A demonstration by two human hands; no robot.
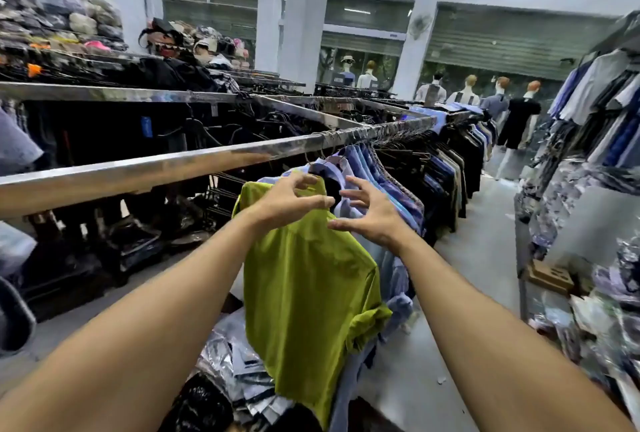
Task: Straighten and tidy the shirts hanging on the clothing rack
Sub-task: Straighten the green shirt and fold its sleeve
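While the green shirt [311,293] hangs nearest, at 6 o'clock, the left hand [294,201] curls its fingers at the collar; whether they grasp it I cannot tell. The right hand [375,215] hovers beside it, fingers spread and released. Toward 1 o'clock along the rail [207,161], the bunched blue shirts [374,168] and dark shirts [450,168] likely remain to do.

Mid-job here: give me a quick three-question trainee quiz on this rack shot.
1. True or false: the green shirt is the nearest one in the row under the rail.
2. The shirts right behind it are: A red, B blue, C yellow.
3. Which is over its collar, the left hand or the right hand?
Key: 1 true; 2 B; 3 left.
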